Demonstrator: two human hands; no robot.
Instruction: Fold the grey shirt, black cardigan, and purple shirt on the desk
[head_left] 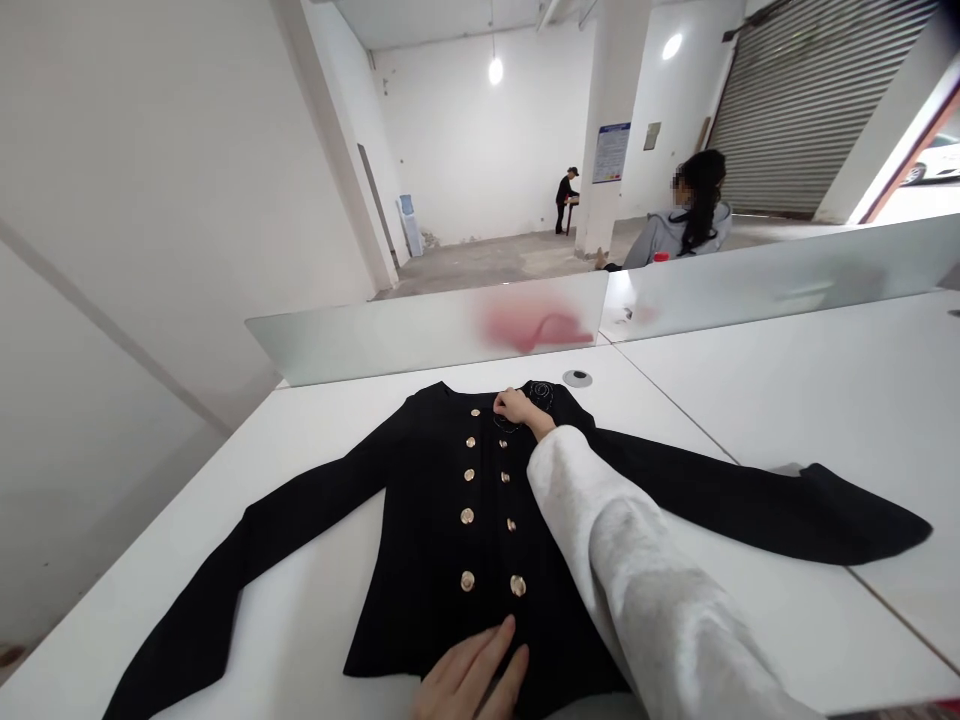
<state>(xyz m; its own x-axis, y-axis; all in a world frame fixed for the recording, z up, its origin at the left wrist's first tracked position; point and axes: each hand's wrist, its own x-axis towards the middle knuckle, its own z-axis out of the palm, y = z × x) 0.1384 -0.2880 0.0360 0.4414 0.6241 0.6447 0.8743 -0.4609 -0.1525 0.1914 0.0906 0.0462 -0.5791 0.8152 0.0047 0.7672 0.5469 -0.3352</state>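
A black jacket lies spread on the white worktop, its front side up and its neckline at the far side, toward the frosted screen. Gold buttons go down the front in two columns. The sleeve on the left side bends down toward the near edge, while the sleeve on the right side stretches outward and crosses the seam between two parts of the worktop. The right hand, coming out of a pale fleecy cuff, is at the upper front, just beside a dark flower decoration with shiny lines. Its fingers are bent and near together on the cloth; I cannot tell whether they pinch it. The left hand is at the lower front, near the hem and below the last buttons, with its fingers stretched and a little apart, touching the cloth from above. A round cable cover is set into the worktop behind the jacket. Through the screen a pink thing shows, too blurred to name. Beyond it, a person in a grey top sits near a pillar, and a person in black stands farther away.
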